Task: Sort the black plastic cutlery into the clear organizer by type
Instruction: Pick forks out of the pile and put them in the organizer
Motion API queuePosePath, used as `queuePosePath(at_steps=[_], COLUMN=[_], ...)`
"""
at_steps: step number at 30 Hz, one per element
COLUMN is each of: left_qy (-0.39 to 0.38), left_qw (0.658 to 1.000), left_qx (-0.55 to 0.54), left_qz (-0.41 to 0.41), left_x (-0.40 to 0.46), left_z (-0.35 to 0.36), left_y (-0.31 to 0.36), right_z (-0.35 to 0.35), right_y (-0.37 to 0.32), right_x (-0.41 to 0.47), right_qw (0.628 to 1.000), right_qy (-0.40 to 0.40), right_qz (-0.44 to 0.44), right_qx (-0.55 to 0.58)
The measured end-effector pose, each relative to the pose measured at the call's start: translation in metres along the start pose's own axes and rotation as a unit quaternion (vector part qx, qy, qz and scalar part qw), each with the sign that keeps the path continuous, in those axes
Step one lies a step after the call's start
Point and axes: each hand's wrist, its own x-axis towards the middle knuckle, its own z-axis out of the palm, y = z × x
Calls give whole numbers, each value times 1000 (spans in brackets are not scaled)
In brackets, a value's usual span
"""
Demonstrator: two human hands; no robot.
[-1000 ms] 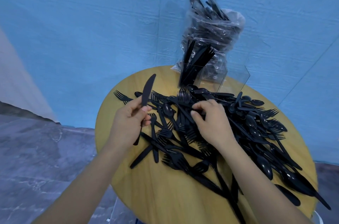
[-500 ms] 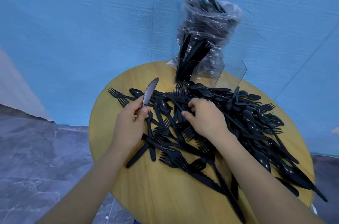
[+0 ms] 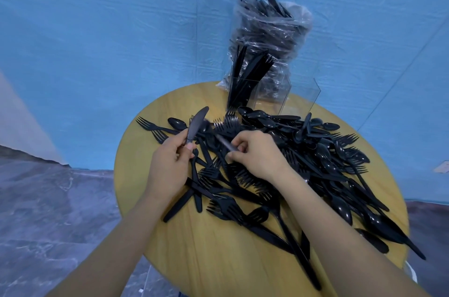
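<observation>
- Left hand is pinching a black knife by its handle, blade pointing up toward 12 o'clock above the pile.
- Right hand is closing thumb and fingers on a slim utensil handle and appears to be tugging it from the heap; motion blur is hiding which type it is.
- Loose cutlery is sprawling over the round wooden desk, spreading from the centre toward 3 and 5 o'clock, with forks, spoons and knives all tangled together.
- At 12 o'clock on the desk, the clear organizer is standing upright; its left compartment is holding a bundle of upright pieces, while the right compartment is looking empty.
- Behind it, a plastic bag is bulging with more black utensils.
- Judging by the pile, sorting is only getting started: one compartment is partly filled, and nearly everything is waiting on the desk.
- Both held pieces are yet to reach the organizer, and spoons and most forks appear to be entirely unsorted.
</observation>
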Motion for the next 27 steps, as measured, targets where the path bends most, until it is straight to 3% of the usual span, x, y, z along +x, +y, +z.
queuePosePath(at_steps=[5, 11, 19, 25, 27], left_qy=[3, 4, -2, -9, -8], left_qw=[1000, 1000, 1000, 999, 999], left_qx=[5, 12, 16, 10, 14], left_qz=[11, 12, 18, 43, 45], left_x=[-1, 0, -1, -3, -3], left_z=[0, 1, 1, 0, 0], left_y=[0, -2, -1, 1, 0], right_z=[1, 5, 14, 16, 8], right_y=[4, 10, 0, -12, -8], right_x=[1, 9, -4, -24, -34], right_qw=[995, 983, 984, 991, 990], right_qy=[90, -2, 80, 52, 88], right_qz=[-23, 13, -43, -121, -113], right_qx=[-41, -186, -152, -29, 11])
